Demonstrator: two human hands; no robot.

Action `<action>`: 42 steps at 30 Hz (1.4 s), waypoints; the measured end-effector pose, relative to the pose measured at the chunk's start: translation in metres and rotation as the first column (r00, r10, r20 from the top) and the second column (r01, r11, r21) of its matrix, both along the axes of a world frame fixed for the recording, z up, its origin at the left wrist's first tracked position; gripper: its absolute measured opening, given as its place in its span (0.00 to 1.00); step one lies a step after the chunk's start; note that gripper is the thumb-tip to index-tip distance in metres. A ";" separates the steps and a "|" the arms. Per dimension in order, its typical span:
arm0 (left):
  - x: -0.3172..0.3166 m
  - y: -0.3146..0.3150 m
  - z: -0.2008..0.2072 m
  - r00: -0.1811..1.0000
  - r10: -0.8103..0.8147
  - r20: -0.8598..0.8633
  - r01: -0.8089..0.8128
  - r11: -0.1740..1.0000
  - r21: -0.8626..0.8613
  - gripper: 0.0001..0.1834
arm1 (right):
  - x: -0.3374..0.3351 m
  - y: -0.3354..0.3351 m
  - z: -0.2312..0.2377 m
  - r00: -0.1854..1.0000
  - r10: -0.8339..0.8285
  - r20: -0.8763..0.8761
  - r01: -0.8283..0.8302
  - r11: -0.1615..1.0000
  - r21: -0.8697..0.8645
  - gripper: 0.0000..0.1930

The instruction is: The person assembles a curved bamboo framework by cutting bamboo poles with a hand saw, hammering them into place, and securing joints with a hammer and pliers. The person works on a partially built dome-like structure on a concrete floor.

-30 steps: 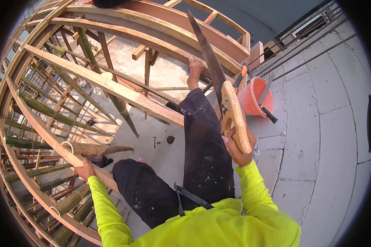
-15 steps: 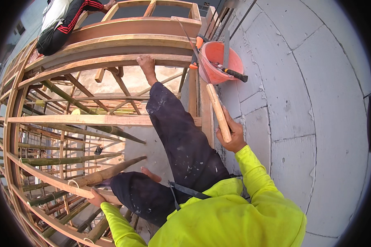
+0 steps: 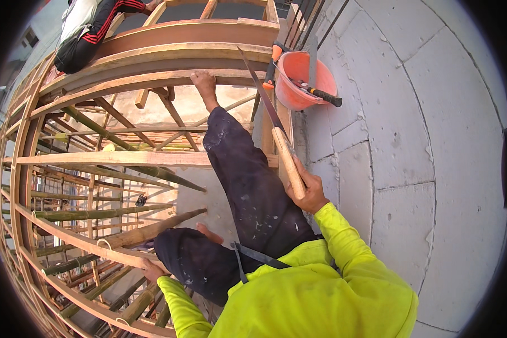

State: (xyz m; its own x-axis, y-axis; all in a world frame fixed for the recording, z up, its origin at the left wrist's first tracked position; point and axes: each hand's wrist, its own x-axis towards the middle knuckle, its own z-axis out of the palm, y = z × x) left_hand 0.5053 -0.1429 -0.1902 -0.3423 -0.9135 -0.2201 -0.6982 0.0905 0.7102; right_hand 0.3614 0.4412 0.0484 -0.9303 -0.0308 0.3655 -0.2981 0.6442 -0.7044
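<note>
On curved timber formwork (image 3: 152, 81), hands: right (image 3: 310, 191) gripping wooden-handled saw (image 3: 276, 135), left (image 3: 152, 271) clasping rail (image 3: 90, 248) (rough).

An orange bucket (image 3: 298, 79) holding hand tools sat far right on the grey block wall (image 3: 422, 141). Another person (image 3: 90, 28) crouched far left on the timber frame.

A curved wooden scaffold frame (image 3: 152, 84) fills the left and centre of the frame, its horizontal planks braced by bamboo poles (image 3: 124, 169) lower left. A bare foot (image 3: 204, 84) stands on the upper-centre plank (image 3: 124, 81). At upper right an orange bucket (image 3: 304, 76) sits at the frame's end against the grey block wall (image 3: 422, 141), with black-handled tools (image 3: 321, 93) in it.
</note>
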 end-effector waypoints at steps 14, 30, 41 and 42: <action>0.001 0.021 0.019 0.995 -0.051 -0.084 0.056 0.996 0.066 0.37 | -0.214 -0.056 -0.031 0.962 -0.185 -0.202 0.137 0.963 -0.231 0.41; 0.017 0.022 0.022 0.998 0.063 -0.030 -0.059 0.989 0.134 0.29 | -0.512 -0.001 -0.084 0.733 -0.600 -0.321 0.518 0.798 -0.309 0.40; 0.010 0.030 0.042 0.925 0.070 0.372 -0.078 0.997 0.007 0.38 | -0.593 0.051 -0.077 0.821 -0.571 -0.004 0.158 0.234 -0.959 0.07; 0.017 0.023 0.040 0.929 0.084 0.360 -0.090 0.996 -0.001 0.39 | -0.598 0.061 -0.079 0.813 -0.582 0.012 0.133 0.166 -0.977 0.08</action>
State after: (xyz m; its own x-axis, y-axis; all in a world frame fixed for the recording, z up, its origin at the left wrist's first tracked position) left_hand 0.5227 -0.1200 -0.1499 -0.1572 -0.9316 -0.3278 -0.9115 0.0091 0.4112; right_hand -0.2361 0.5018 -0.0309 -0.5532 0.8274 0.0969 -0.5563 -0.2804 -0.7823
